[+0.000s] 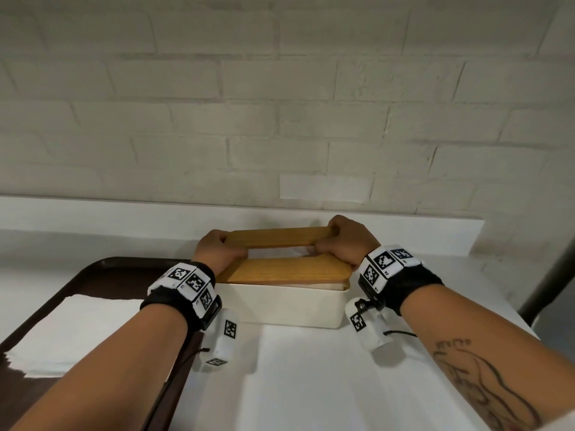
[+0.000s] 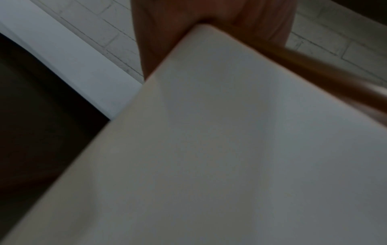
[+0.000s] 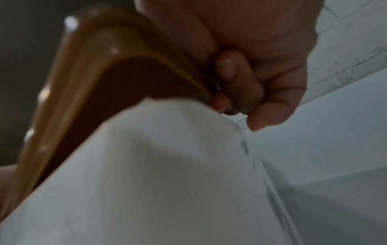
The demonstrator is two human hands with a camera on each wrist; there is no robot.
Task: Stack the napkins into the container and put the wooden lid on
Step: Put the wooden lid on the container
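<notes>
A cream rectangular container (image 1: 289, 304) stands on the white counter by the wall. On top of it lies the wooden lid (image 1: 284, 269), which has a long slot down its middle, with white napkin showing through the slot. My left hand (image 1: 219, 248) grips the lid's left end and my right hand (image 1: 342, 241) grips its right end, fingers curled into the slot. In the right wrist view the lid's corner (image 3: 100, 69) overhangs the container wall (image 3: 159, 174) and the fingers (image 3: 240, 86) curl at its edge. In the left wrist view the container wall (image 2: 209, 149) fills most of the picture.
A dark brown tray (image 1: 102, 269) sits at the left with a stack of white napkins (image 1: 71, 331) on it. A white brick wall (image 1: 280, 104) and a low white ledge (image 1: 124, 222) stand close behind the container. A dark post (image 1: 550, 275) rises at the right edge.
</notes>
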